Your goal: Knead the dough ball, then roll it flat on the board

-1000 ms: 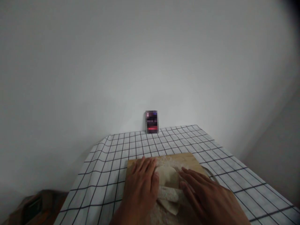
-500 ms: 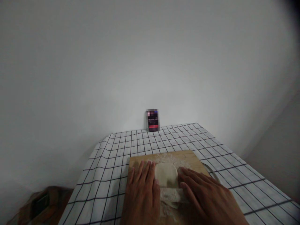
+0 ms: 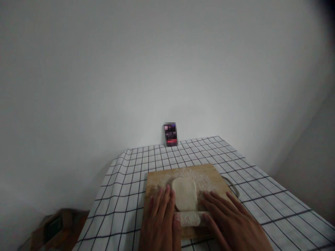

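Note:
A flattened, pale piece of dough (image 3: pixel 184 193) lies on the floured wooden board (image 3: pixel 206 170). Across the dough's near edge is a flour-coated rolling pin (image 3: pixel 190 219), its two ends hidden beneath my hands. My left hand (image 3: pixel 161 219) lies flat over the pin's left end, fingers stretched forward beside the dough. Over the right end rests my right hand (image 3: pixel 230 218), its fingers out straight and slightly spread, the thumb by the pin.
A white cloth with black grid lines (image 3: pixel 131 174) covers the table. At the back by the wall stands a small dark box-like item (image 3: pixel 171 134), blurred out. A curved metal handle or rim (image 3: pixel 232 186) shows at the board's right. Brown boxes (image 3: pixel 52 226) sit low at left.
Both hands have drawn back toward me over the board, and the pin has come to the dough's near edge. More of the dough shows, and the hands' fingers have spread slightly.

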The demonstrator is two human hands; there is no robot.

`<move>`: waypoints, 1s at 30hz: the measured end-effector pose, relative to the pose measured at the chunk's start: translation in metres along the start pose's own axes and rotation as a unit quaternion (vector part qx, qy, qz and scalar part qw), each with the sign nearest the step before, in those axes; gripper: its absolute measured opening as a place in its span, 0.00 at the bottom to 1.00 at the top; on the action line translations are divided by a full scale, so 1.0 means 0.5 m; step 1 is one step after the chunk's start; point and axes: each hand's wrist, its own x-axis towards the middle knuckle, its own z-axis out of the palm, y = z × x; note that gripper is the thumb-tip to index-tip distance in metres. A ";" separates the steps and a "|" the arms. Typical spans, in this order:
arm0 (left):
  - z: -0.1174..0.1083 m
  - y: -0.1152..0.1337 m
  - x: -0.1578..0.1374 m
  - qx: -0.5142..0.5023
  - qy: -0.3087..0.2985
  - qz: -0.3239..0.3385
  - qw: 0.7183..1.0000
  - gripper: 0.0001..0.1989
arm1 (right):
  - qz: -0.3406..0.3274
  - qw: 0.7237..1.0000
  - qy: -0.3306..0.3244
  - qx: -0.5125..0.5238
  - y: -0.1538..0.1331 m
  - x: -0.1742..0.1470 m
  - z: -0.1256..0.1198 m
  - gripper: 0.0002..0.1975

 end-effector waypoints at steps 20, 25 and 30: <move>0.005 -0.039 0.197 -0.076 -0.231 -0.084 0.966 0.25 | 0.100 0.989 -0.098 0.053 0.042 0.054 0.054 0.21; 0.019 -0.059 0.241 -0.127 -0.288 -0.079 0.946 0.26 | 0.084 0.990 -0.107 0.037 0.058 0.047 0.065 0.22; 0.039 -0.073 0.256 -0.154 -0.310 -0.081 0.935 0.26 | 0.051 0.995 -0.083 0.012 0.066 0.052 0.064 0.21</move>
